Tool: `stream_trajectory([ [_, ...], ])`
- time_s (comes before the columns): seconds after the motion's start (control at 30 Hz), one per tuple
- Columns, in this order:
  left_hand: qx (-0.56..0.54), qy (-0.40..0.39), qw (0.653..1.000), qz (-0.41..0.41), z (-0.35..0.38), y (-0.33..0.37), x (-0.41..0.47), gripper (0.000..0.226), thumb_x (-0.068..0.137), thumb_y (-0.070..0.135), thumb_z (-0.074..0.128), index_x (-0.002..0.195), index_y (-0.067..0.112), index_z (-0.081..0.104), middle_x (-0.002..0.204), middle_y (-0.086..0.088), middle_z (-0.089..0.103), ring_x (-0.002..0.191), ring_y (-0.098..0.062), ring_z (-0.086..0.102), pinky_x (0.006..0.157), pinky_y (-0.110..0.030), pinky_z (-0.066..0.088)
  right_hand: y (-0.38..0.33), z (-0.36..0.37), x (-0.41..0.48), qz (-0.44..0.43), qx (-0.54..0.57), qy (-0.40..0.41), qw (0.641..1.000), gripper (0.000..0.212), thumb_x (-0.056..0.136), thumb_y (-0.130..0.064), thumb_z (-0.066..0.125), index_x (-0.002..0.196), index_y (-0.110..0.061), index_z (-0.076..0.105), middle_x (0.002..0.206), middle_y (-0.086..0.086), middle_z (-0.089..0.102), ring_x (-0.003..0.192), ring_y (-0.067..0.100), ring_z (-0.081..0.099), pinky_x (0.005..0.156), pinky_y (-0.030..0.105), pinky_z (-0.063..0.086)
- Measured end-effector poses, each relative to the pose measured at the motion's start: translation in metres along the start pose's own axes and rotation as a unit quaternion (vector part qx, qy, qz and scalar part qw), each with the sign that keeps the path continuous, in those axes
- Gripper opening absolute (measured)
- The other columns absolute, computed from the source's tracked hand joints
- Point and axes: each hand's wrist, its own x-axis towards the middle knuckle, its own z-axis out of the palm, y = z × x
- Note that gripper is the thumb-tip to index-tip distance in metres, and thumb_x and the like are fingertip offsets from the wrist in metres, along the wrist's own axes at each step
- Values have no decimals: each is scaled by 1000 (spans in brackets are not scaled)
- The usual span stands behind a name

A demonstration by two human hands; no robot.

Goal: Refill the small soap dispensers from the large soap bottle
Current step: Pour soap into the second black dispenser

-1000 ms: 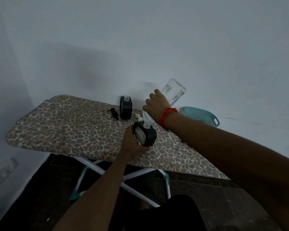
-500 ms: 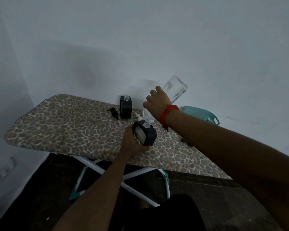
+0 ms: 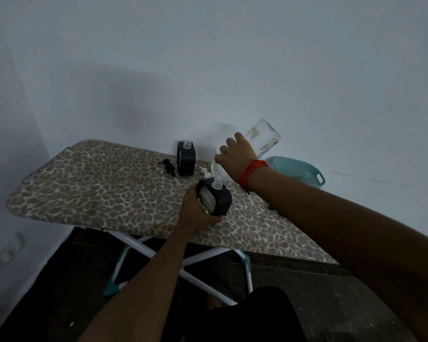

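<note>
Home room: ironing board (image 3: pixel 104 191), colander (image 3: pixel 304 174).

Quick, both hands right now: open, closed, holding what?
Left hand: closed, holding the small dispenser, which is tilted.
Right hand: closed, holding the large bottle, tipped mouth-down at the dispenser's neck.

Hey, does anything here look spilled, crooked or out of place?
No spill shows. The left hand holds one small dispenser tilted under the large soap bottle, tipped neck-down by the right hand, as pouring needs. A black pump lies loose on the ironing board beside the uncapped second dispenser.
</note>
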Motion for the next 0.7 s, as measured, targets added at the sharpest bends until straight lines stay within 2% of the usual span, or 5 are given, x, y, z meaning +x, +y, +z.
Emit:
stream_trajectory([
  [0.27, -20, -1, 1000, 8, -1, 1, 0, 119, 45, 29, 98, 145, 9, 36, 142, -10, 44, 132, -27, 46, 107, -45, 42, 5, 16, -2, 37, 57, -11, 998, 32, 94, -21, 47, 124, -26, 59, 116, 1, 64, 115, 28, 55, 101, 44, 34],
  [0.4, -37, -8, 999, 10, -2, 2, 0, 113, 50, 33, 97, 144, 15, 38, 143, -6, 46, 132, -26, 47, 106, -48, 44, 27, 48, -10, 113, 211, -49, 970, 54, 77, -27, 73, 126, -35, 52, 121, -4, 62, 114, 24, 56, 97, 44, 37],
  [0.5, -40, -13, 999, 9, -2, 1, 0, 114, 50, 30, 97, 146, 12, 38, 143, -7, 49, 132, -26, 48, 106, -50, 44, 46, 81, -33, 201, 446, -39, 871, 67, 63, -27, 84, 122, -37, 53, 111, -12, 62, 103, 17, 58, 91, 38, 41],
  [0.6, -33, -7, 999, 8, -2, 2, 1, 115, 48, 32, 95, 146, 12, 39, 143, -6, 50, 131, -24, 49, 106, -44, 45, 61, 120, -67, 263, 600, 18, 755, 63, 63, -24, 87, 117, -13, 57, 106, -1, 64, 92, 20, 61, 72, 29, 47],
  [0.7, -14, -4, 1000, 5, -1, 1, 2, 115, 48, 27, 99, 145, 14, 39, 142, -5, 51, 129, -22, 51, 102, -40, 46, 59, 159, -108, 347, 675, 69, 647, 67, 64, -19, 91, 117, -2, 53, 113, 12, 65, 97, 27, 65, 79, 42, 57],
])
